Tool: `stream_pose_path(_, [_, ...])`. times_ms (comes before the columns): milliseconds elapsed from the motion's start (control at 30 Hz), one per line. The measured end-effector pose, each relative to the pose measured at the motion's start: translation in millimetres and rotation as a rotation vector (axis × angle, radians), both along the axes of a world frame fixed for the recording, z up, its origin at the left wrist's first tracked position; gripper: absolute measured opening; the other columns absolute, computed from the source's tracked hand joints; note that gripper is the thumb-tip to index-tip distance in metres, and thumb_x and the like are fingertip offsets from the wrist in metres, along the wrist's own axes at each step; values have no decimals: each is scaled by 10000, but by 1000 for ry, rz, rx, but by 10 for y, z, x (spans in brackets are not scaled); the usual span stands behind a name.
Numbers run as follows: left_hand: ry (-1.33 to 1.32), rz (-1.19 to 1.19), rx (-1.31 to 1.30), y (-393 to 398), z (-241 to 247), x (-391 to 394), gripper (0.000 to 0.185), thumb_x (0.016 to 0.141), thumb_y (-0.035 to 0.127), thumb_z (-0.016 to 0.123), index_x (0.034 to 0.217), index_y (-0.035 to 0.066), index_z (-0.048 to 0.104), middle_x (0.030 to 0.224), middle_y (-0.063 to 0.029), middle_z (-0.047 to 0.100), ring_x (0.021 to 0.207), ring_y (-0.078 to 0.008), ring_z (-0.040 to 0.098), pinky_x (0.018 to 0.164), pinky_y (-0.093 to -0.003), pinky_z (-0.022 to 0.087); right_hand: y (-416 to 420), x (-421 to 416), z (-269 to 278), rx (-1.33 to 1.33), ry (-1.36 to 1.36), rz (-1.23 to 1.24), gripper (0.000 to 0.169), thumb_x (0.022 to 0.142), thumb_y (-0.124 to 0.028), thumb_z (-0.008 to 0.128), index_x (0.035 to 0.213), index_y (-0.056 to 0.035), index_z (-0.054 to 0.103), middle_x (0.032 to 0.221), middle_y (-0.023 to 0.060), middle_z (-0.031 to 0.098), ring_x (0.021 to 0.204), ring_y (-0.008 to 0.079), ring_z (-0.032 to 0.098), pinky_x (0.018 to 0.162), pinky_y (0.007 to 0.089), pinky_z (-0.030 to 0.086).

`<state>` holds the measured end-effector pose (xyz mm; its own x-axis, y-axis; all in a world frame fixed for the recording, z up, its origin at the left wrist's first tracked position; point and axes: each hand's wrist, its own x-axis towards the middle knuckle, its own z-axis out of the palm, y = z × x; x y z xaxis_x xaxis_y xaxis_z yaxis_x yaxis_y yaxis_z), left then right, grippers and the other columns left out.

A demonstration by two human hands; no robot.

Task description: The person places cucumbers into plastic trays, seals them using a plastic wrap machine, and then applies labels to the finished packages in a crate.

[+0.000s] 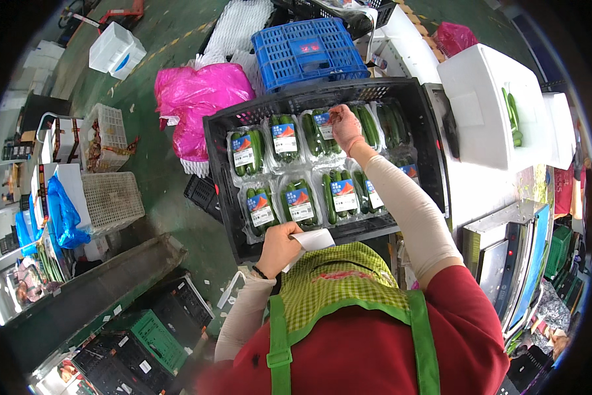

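My left hand (279, 247) grips a white strip of label backing paper (315, 240) at the near rim of a black plastic crate (236, 243). Inside the crate lie several clear-wrapped packs of cucumbers in two rows. My right hand (346, 129) reaches over to the far row, its fingertips at the right edge of a label (324, 129) on a cucumber pack (310, 132). Whether the fingers pinch that label or press on it cannot be told. Other packs, such as the near-left cucumber pack (259, 206), bear similar printed labels. My right forearm partly covers packs on the right.
Beyond the crate are a blue plastic crate (306, 52) and a pink plastic bag (197, 94). To the right stand a white foam box (478, 108) holding cucumbers (512, 116) and a metal-cased machine (498, 266). A metal beam (103, 291) runs along the left.
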<state>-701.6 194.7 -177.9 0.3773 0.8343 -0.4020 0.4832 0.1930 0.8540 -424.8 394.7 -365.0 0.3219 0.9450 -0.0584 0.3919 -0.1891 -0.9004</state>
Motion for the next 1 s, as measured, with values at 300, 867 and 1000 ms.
stream_pose_path(300, [-86,-23,-85,34,-99,-66,144,769,104,707,756,-9,619,653,-28,616,623,-49,536,559,-252,439,-90,-494,940,-501,-851,176,551,910,-150,518,1420,-55,334,1369,226,437,1058,376,605,801,455,521])
stream_pose_path(867, [-359,44,89,267,204,513,209,955,130,601,820,-25,641,749,-2,655,717,-49,569,633,-237,455,-719,-386,1013,114,-753,307,693,917,-456,541,1444,-48,351,1507,193,303,1393,397,263,1141,529,187])
stream_pose_path(1000, [-513,397,10,293,297,778,278,980,181,591,817,-40,636,761,-1,649,720,-37,549,619,-240,453,-1599,-6,1730,-68,605,359,439,1003,-319,521,1281,20,520,1125,90,640,1056,168,585,925,328,469])
